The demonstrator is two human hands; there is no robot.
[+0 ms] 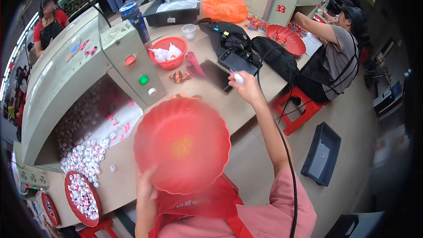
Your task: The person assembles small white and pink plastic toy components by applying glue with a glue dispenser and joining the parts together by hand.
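Left fingers (145,178) hold red plate (200,117) by rim, near table edge (254,108)

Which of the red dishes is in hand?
The large central red dish, held at its lower rim by the left hand. The two red dishes at lower left and the red dish at upper right are apart from both hands.

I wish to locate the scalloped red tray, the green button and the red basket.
Scalloped red tray (183,128): head view, on its broad face.
Green button (143,79): head view, on its front.
Red basket (171,65): head view, on its near wall.
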